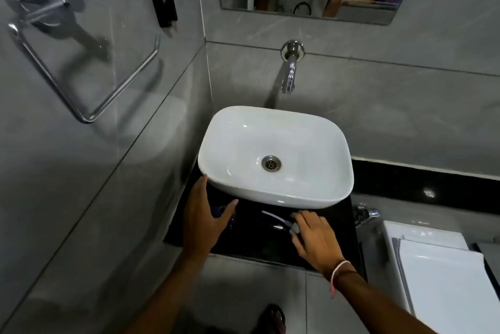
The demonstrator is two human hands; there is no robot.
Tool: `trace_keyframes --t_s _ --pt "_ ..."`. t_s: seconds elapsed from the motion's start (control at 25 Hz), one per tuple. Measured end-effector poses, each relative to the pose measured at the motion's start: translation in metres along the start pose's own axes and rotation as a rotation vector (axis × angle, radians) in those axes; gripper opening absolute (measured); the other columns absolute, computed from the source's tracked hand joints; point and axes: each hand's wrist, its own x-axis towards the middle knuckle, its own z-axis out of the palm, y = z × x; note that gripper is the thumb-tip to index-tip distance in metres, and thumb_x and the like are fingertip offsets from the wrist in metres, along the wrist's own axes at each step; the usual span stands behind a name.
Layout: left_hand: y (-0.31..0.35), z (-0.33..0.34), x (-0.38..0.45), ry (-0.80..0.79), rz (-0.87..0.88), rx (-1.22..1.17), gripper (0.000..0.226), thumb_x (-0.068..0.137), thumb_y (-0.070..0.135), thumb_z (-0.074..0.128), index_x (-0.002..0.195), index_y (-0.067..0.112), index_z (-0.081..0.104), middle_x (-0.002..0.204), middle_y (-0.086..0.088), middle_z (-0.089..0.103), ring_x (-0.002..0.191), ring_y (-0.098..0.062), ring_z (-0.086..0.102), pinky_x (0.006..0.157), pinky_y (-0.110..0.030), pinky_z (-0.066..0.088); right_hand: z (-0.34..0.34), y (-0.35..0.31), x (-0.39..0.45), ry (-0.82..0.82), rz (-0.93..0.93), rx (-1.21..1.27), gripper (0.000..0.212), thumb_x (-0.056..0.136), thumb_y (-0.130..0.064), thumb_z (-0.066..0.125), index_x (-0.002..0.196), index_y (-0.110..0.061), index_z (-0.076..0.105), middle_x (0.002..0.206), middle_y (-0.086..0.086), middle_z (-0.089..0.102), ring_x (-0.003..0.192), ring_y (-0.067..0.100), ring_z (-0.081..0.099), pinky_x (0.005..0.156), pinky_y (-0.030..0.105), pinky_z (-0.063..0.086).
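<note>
A white oval basin [276, 155] sits on a black glossy counter [257, 236] under a chrome wall tap [289, 71]. My left hand [201, 217] lies flat with straight fingers at the basin's front-left corner, thumb spread. Its fingertips touch the basin's outer wall. A small blue thing [219, 210] shows on the counter between thumb and palm, mostly hidden. My right hand [315, 239] reaches onto the counter in front of the basin. Its fingers curl over the near end of a thin white toothbrush-like stick [274, 216] lying there.
Grey tiled walls close in on the left and behind. A chrome towel ring [89, 84] hangs on the left wall and a mirror [308, 6] above the tap. A white toilet cistern and lid [443, 274] stand at the right. My foot [273, 318] shows on the floor below.
</note>
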Motion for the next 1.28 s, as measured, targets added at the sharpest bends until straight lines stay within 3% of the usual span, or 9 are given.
trace_keyframes --t_s 0.12,0.24,0.4,0.56,0.64,0.76,0.8,1.04,1.28 --pt "-0.022 0.019 -0.022 -0.141 -0.281 -0.167 0.108 0.063 0.060 0.082 0.151 0.024 0.031 0.154 -0.001 0.042 0.139 -0.015 0.039 0.107 -0.029 0.034 0.017 0.004 0.001 -0.092 0.118 0.005 0.042 0.090 -0.030 0.071 0.127 -0.009 0.065 0.119 0.011 0.070 0.104 0.035 0.067 0.085 0.046 0.057" --pt "-0.033 0.040 -0.034 -0.138 -0.364 -0.171 0.098 0.062 0.042 0.091 0.146 0.024 0.042 0.142 -0.005 0.055 0.130 -0.019 0.051 0.100 -0.027 0.041 0.022 0.000 0.008 -0.156 0.193 0.072 0.029 0.097 -0.029 0.061 0.123 -0.015 0.061 0.116 0.007 0.068 0.107 0.031 0.065 0.090 0.041 0.051" --pt "-0.030 0.053 -0.033 -0.109 -0.346 -0.162 0.090 0.060 0.040 0.093 0.138 0.021 0.053 0.131 -0.005 0.065 0.118 -0.018 0.060 0.093 -0.016 0.042 0.013 -0.006 0.010 0.027 0.274 0.518 0.023 0.092 -0.016 0.074 0.113 -0.011 0.066 0.104 0.005 0.074 0.093 0.021 0.073 0.083 0.038 0.062" --pt "-0.018 0.059 -0.038 -0.166 -0.293 -0.173 0.098 0.062 0.046 0.090 0.145 0.021 0.046 0.136 -0.004 0.062 0.121 -0.007 0.053 0.089 0.007 0.031 -0.023 -0.013 0.017 0.290 0.182 0.747 0.026 0.079 -0.011 0.087 0.099 -0.020 0.073 0.092 -0.028 0.073 0.086 -0.007 0.070 0.076 0.006 0.053" --pt "-0.014 0.056 -0.038 -0.165 -0.228 -0.134 0.099 0.066 0.057 0.083 0.149 0.022 0.041 0.143 -0.002 0.057 0.127 -0.012 0.052 0.098 -0.002 0.035 -0.042 -0.018 0.019 0.301 0.080 0.741 0.026 0.079 -0.012 0.087 0.101 -0.021 0.075 0.095 -0.031 0.072 0.090 -0.007 0.069 0.079 0.004 0.050" --pt "-0.020 0.053 -0.036 -0.110 -0.035 0.079 0.091 0.076 0.069 0.064 0.147 0.018 0.043 0.147 -0.009 0.053 0.136 -0.025 0.048 0.111 -0.045 0.042 -0.061 -0.023 0.024 0.226 -0.052 0.687 0.023 0.082 -0.012 0.085 0.102 -0.018 0.076 0.101 -0.011 0.077 0.096 -0.001 0.071 0.082 0.016 0.056" --pt "-0.022 0.051 -0.034 -0.095 0.017 0.145 0.089 0.077 0.071 0.061 0.146 0.017 0.045 0.147 -0.011 0.053 0.136 -0.027 0.047 0.110 -0.052 0.041 -0.065 -0.025 0.026 0.197 -0.089 0.662 0.021 0.084 -0.012 0.083 0.103 -0.017 0.076 0.103 -0.007 0.078 0.096 0.001 0.071 0.083 0.020 0.058" --pt "-0.030 0.045 -0.031 -0.114 0.101 0.320 0.086 0.080 0.079 0.049 0.145 0.023 0.048 0.147 -0.012 0.053 0.139 -0.030 0.044 0.111 -0.058 0.036 -0.094 -0.039 0.049 0.005 -0.269 0.450 0.019 0.096 -0.020 0.070 0.115 -0.018 0.073 0.116 -0.001 0.068 0.102 0.013 0.068 0.088 0.030 0.058" --pt "-0.034 0.044 -0.029 -0.162 0.128 0.416 0.085 0.081 0.081 0.043 0.143 0.024 0.050 0.147 -0.012 0.053 0.139 -0.031 0.044 0.112 -0.061 0.034 -0.114 -0.086 0.097 -0.189 -0.412 0.220 0.057 0.091 -0.013 0.067 0.139 -0.028 0.042 0.117 0.003 0.068 0.099 0.025 0.065 0.078 0.041 0.057"
